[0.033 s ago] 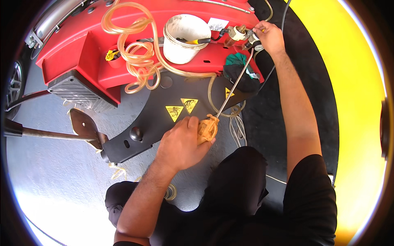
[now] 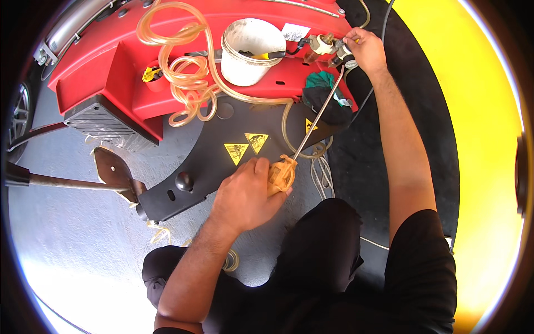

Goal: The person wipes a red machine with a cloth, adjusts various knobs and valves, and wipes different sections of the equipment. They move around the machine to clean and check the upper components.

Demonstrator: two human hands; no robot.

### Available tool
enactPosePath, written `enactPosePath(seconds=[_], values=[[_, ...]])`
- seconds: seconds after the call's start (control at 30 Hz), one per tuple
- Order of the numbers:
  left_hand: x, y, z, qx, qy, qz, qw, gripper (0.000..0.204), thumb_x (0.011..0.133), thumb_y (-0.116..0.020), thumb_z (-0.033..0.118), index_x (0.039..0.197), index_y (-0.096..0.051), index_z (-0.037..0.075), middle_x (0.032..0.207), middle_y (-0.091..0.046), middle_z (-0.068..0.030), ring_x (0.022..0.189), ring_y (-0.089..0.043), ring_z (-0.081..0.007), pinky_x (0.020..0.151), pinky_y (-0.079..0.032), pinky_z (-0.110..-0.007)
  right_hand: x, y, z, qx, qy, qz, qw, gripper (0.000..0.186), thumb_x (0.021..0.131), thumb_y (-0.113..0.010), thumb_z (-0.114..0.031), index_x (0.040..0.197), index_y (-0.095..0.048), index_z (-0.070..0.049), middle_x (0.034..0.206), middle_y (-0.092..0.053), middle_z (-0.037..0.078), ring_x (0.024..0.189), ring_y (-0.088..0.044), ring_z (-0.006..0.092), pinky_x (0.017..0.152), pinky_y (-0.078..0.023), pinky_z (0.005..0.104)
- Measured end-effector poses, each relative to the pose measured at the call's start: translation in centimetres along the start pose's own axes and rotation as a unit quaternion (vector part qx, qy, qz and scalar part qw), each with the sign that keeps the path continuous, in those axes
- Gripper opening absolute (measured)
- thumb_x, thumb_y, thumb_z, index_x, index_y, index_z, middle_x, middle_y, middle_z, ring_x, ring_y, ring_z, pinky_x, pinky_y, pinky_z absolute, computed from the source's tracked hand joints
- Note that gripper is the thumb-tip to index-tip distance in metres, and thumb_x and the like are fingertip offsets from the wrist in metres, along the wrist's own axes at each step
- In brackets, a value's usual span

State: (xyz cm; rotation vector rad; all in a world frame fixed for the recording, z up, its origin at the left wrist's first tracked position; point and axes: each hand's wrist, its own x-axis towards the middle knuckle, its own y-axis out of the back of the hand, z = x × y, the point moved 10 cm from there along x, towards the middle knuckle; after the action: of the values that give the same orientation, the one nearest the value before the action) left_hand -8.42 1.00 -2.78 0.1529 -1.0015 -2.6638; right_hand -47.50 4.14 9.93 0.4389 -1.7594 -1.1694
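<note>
My left hand (image 2: 242, 195) is closed round the orange handle of a long screwdriver (image 2: 318, 118). Its thin metal shaft slants up and to the right, the tip ending at or close beside an air filter and regulator unit (image 2: 321, 47) on the red machine; whether they touch is unclear. At that unit, my right hand (image 2: 367, 53) pinches a small part near a round gauge (image 2: 350, 64). The fingertips partly hide this part, so I cannot make out its kind. Just below lies a green and black cloth or glove (image 2: 321, 89).
A white bucket (image 2: 250, 67) with a yellow-and-black handled tool stands on the red machine base (image 2: 122, 83). Coiled amber hose (image 2: 189, 75) lies beside it. A black plate (image 2: 211, 161) with yellow warning triangles spans the middle. A metal lever (image 2: 78, 182) reaches in from the left.
</note>
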Motion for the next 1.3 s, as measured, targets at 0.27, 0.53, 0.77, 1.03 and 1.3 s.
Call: enactPosePath(seconds=[0.27, 0.53, 0.77, 1.03, 1.3], values=[[0.1, 0.3, -0.2, 0.001, -0.004, 0.009, 1.000, 0.053, 0.089, -0.076, 0.040, 0.116, -0.054, 0.000, 0.102, -0.066, -0.0205, 0.096, -0.068, -0.0416, 0.084, -0.055, -0.050, -0.1, -0.2, 0.5, -0.019, 0.003, 0.001, 1.000, 0.017, 0.090, -0.077, -0.022, 0.098, -0.072, -0.008, 0.088, -0.075, 0.007, 0.080, -0.069, 0.0235, 0.075, -0.055, 0.0371], [0.2, 0.3, -0.3, 0.001, -0.006, 0.006, 1.000, 0.051, 0.089, -0.076, 0.039, 0.115, -0.054, 0.000, 0.101, -0.066, -0.0199, 0.095, -0.068, -0.0416, 0.083, -0.055, -0.050, 0.0, 0.0, -0.5, -0.006, 0.026, -0.003, 1.000, 0.014, 0.088, -0.077, -0.021, 0.093, -0.072, -0.009, 0.085, -0.073, 0.010, 0.086, -0.070, 0.0278, 0.077, -0.056, 0.0414], [0.2, 0.0, -0.4, 0.003, -0.004, -0.002, 1.000, 0.051, 0.089, -0.075, 0.039, 0.115, -0.053, 0.000, 0.102, -0.065, -0.0198, 0.097, -0.067, -0.0417, 0.084, -0.055, -0.051, -0.5, -0.1, -0.2, -0.023, -0.003, -0.001, 1.000, 0.014, 0.089, -0.076, -0.022, 0.094, -0.073, -0.011, 0.086, -0.073, 0.008, 0.085, -0.069, 0.0274, 0.078, -0.056, 0.0414], [0.2, 0.0, -0.4, 0.002, -0.003, 0.000, 1.000, 0.052, 0.089, -0.076, 0.039, 0.115, -0.054, 0.000, 0.102, -0.065, -0.0194, 0.097, -0.067, -0.0414, 0.084, -0.055, -0.050, -0.2, -0.3, -0.2, -0.007, 0.024, -0.012, 1.000, 0.013, 0.089, -0.075, -0.021, 0.096, -0.072, -0.010, 0.086, -0.073, 0.007, 0.085, -0.068, 0.0271, 0.079, -0.056, 0.0417], [-0.1, 0.3, 0.0, 0.004, -0.005, 0.005, 1.000, 0.051, 0.089, -0.075, 0.040, 0.111, -0.053, 0.000, 0.100, -0.064, -0.0204, 0.094, -0.067, -0.0421, 0.082, -0.055, -0.052, 0.3, -0.4, -0.6, 0.008, 0.031, -0.033, 0.999, 0.013, 0.089, -0.075, -0.018, 0.096, -0.070, -0.008, 0.085, -0.073, 0.006, 0.086, -0.068, 0.0275, 0.081, -0.055, 0.0404]])
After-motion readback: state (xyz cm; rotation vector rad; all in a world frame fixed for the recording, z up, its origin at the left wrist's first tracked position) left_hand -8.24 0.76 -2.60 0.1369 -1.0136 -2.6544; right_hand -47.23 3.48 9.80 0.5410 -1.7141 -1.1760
